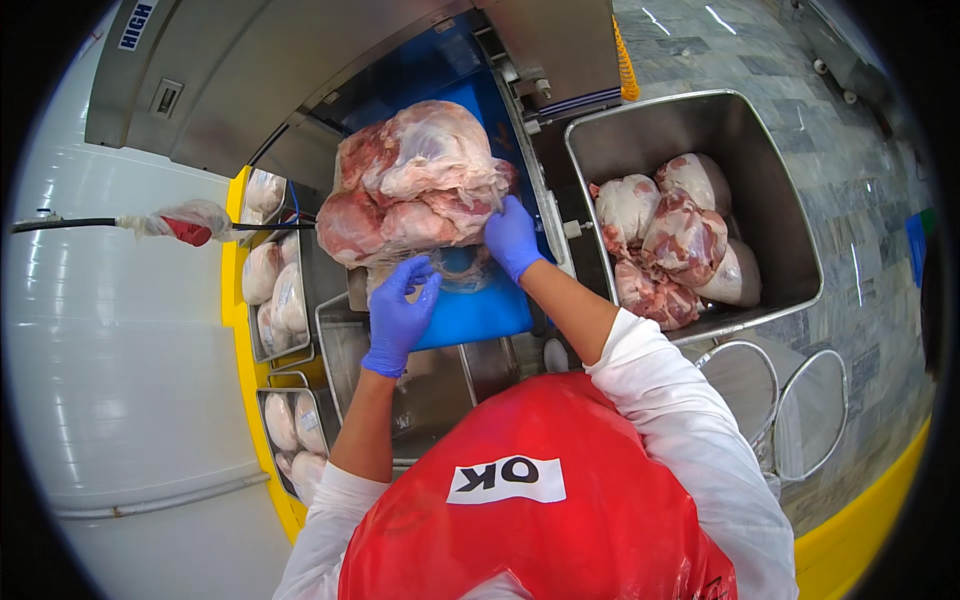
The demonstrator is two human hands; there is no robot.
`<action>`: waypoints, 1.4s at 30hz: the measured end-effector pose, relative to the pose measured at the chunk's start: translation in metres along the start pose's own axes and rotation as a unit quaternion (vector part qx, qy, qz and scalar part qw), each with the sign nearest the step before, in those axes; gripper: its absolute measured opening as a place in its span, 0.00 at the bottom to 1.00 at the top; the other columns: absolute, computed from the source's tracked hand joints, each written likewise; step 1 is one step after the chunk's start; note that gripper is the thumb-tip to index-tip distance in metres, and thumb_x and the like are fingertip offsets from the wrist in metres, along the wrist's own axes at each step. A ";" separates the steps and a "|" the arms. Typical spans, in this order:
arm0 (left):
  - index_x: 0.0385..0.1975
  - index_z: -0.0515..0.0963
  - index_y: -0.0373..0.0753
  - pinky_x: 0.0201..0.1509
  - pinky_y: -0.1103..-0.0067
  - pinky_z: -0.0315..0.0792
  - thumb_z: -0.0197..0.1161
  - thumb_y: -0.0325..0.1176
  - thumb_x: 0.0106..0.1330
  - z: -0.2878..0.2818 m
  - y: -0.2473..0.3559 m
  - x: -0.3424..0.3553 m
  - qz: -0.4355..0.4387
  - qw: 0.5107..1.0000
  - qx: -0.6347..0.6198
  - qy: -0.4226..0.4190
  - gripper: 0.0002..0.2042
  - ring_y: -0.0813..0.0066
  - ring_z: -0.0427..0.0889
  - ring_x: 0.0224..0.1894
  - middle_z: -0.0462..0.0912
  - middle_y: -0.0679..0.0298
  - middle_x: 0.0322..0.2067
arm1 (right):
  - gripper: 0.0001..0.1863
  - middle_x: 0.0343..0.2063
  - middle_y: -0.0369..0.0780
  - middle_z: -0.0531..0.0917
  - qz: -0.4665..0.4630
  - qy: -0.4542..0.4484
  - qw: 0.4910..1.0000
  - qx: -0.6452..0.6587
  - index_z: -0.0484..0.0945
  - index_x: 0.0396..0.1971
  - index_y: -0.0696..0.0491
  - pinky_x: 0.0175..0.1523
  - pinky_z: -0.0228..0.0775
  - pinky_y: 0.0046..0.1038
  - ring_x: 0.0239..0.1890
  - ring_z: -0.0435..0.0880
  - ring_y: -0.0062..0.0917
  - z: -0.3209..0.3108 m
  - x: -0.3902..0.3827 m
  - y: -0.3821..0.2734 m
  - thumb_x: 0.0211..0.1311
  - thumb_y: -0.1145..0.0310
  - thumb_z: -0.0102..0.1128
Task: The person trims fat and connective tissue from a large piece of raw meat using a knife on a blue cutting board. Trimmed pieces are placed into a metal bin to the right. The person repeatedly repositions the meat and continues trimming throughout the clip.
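A large piece of raw meat (pixel 420 165), pink with white fat, lies on a blue conveyor belt (pixel 490 315) at the mouth of a steel machine. Clear plastic film (pixel 455 268) clings to its near side and right end. My right hand (pixel 513 240), in a purple glove, is closed at the meat's right end, gripping the film there; its fingertips are partly hidden. In front of the meat's near left side is my left hand (pixel 402 312), also gloved. Its fingers are bent, with the thumb apart, and nothing shows firmly held in it.
At right stands a deep steel bin (pixel 780 270) with several raw meat pieces (pixel 685 240). Wrapped meat packs (pixel 285 300) sit in trays on a yellow rack (pixel 238 290) at left. A black rod (pixel 75 225) crosses from the left. A steel tray (pixel 430 395) lies below the belt.
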State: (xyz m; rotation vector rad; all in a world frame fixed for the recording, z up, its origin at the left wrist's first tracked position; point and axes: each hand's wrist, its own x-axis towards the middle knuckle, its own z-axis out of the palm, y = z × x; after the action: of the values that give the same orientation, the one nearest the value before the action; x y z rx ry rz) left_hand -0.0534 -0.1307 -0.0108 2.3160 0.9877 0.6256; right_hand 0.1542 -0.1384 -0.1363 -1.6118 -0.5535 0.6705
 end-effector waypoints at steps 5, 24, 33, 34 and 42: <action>0.57 0.84 0.35 0.48 0.74 0.82 0.74 0.34 0.70 0.008 -0.003 -0.006 -0.025 0.998 0.015 -0.047 0.19 0.71 0.91 0.43 0.93 0.55 0.43 | 0.11 0.42 0.61 0.86 -0.011 -0.020 0.997 -0.072 0.79 0.44 0.58 0.53 0.78 0.53 0.47 0.85 0.61 -0.007 -0.026 -0.002 0.67 0.69 0.58; 0.28 0.85 0.32 0.32 0.68 0.74 0.71 0.54 0.72 0.006 0.015 0.012 -0.118 0.984 0.131 -0.028 0.25 0.70 0.80 0.21 0.84 0.55 0.20 | 0.12 0.36 0.54 0.86 -0.158 -0.245 0.955 -0.062 0.84 0.42 0.56 0.48 0.79 0.47 0.43 0.86 0.54 -0.040 -0.110 0.006 0.70 0.62 0.64; 0.39 0.86 0.34 0.41 0.70 0.79 0.74 0.36 0.70 -0.005 0.049 -0.008 0.043 0.988 0.093 0.113 0.10 0.66 0.87 0.33 0.88 0.55 0.32 | 0.23 0.41 0.45 0.88 -0.142 0.005 0.990 -0.010 0.76 0.55 0.54 0.48 0.81 0.44 0.42 0.90 0.47 -0.033 -0.078 -0.021 0.61 0.68 0.71; 0.42 0.86 0.35 0.45 0.70 0.80 0.75 0.34 0.69 -0.007 0.052 -0.009 0.085 0.982 0.099 0.140 0.10 0.64 0.89 0.37 0.90 0.54 0.37 | 0.21 0.39 0.46 0.88 -0.090 -0.029 0.995 -0.015 0.78 0.53 0.55 0.47 0.81 0.44 0.41 0.90 0.46 -0.034 -0.071 -0.024 0.60 0.68 0.71; 0.75 0.69 0.40 0.82 0.42 0.44 0.79 0.52 0.57 -0.012 0.046 0.002 0.180 0.918 0.349 0.063 0.45 0.39 0.52 0.82 0.62 0.46 0.78 | 0.13 0.25 0.49 0.86 -0.096 -0.197 0.975 -0.031 0.84 0.26 0.59 0.43 0.80 0.42 0.31 0.88 0.45 -0.059 -0.053 -0.066 0.62 0.63 0.68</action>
State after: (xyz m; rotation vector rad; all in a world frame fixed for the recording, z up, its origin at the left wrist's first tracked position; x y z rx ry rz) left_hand -0.0360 -0.1526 0.0279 3.1754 0.9491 0.6386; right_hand 0.1585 -0.2073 -0.0601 -1.4631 -1.0157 0.8399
